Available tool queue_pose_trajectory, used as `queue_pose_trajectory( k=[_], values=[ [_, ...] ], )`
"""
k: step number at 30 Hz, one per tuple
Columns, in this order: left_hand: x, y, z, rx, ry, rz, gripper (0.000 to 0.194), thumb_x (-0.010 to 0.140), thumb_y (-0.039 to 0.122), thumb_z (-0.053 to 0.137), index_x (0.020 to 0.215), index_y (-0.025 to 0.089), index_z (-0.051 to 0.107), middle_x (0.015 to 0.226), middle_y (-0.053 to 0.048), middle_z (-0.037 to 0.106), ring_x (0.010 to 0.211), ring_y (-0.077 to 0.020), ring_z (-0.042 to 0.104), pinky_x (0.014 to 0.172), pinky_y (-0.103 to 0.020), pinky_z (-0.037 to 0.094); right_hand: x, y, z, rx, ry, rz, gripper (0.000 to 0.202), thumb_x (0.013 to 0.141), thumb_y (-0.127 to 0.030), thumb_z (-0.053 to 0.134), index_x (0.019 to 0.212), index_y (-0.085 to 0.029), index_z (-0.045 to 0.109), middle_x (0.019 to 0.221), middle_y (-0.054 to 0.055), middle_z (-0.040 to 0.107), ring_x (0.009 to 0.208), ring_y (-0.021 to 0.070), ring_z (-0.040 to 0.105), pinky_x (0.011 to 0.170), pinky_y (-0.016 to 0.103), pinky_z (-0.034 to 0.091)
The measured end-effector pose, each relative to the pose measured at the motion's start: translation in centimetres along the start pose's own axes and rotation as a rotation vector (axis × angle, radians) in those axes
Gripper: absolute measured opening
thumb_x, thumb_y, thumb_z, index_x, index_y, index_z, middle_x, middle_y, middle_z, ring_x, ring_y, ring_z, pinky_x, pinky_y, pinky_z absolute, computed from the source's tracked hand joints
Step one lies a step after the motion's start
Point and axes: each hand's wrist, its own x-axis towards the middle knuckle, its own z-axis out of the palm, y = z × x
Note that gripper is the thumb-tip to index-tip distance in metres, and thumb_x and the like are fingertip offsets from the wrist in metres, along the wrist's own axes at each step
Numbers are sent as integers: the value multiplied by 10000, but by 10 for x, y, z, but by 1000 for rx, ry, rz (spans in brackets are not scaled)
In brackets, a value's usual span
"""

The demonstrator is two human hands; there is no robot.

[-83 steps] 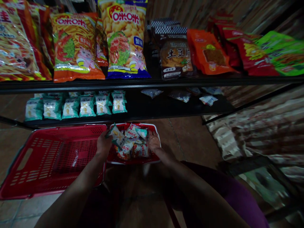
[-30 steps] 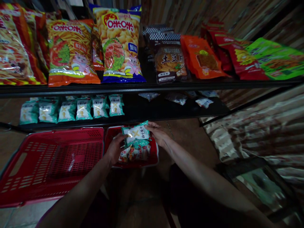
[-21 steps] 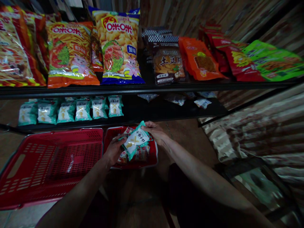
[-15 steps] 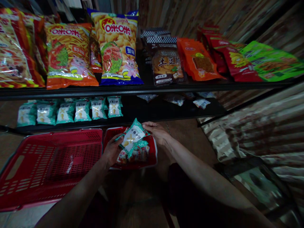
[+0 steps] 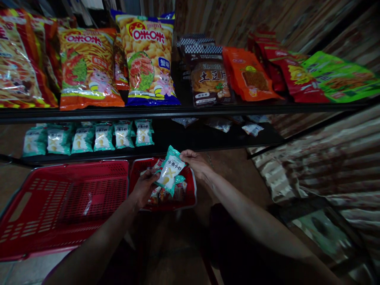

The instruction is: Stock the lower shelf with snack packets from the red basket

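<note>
Between my two hands is a small teal-and-white snack bag [image 5: 170,171], its printed front facing up. My left hand [image 5: 145,185] pinches its lower left side, and my right hand [image 5: 196,163] grips its upper right edge. Right below it, a small red basket [image 5: 192,198] holds several red-and-white snack packets [image 5: 156,194] and some teal wrapping, partly hidden by the bag and my left hand. On the lower shelf [image 5: 184,141] ahead, similar teal snack bags [image 5: 103,136] stand in a row at the left.
A larger red shopping basket [image 5: 32,213] stands on the floor at the left. Large snack bags [image 5: 150,59] line the upper shelf [image 5: 184,111], whose edge overhangs the lower one. Some small clear packets [image 5: 219,124] lie at the lower shelf's right. A corrugated wall [image 5: 329,166] rises at the right.
The teal snack bag has turned more upright and shifted slightly to the right. My left hand has moved a little right along with it; more of the red packets below show.
</note>
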Motion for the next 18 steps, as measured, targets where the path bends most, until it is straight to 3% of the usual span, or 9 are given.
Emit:
queue_pose_trajectory(
  k=[6, 12, 18],
  values=[
    [-8, -2, 6, 128, -117, 5, 512, 548, 267, 844, 1015, 196, 647, 951, -42, 682, 824, -166, 643, 673, -261, 499, 5, 2, 3, -128, 89, -122, 217, 581, -380, 704, 658, -191, 628, 634, -28, 584, 617, 117, 492, 617, 259, 383],
    [-8, -1, 8, 98, -70, 14, 491, 513, 314, 864, 942, 173, 671, 977, -37, 664, 826, -150, 622, 672, -258, 502, 10, 3, 0, -122, 136, -129, 246, 572, -409, 697, 652, -191, 618, 639, -15, 588, 628, 127, 502, 625, 267, 398],
    [-3, -10, 6, 59, -23, 108, 417, 533, 340, 852, 851, 153, 656, 901, -25, 666, 838, -155, 633, 762, -296, 523, 16, 2, -8, -100, 174, -133, 222, 572, -386, 694, 641, -188, 621, 629, -25, 582, 628, 116, 490, 639, 262, 392]
  ],
)
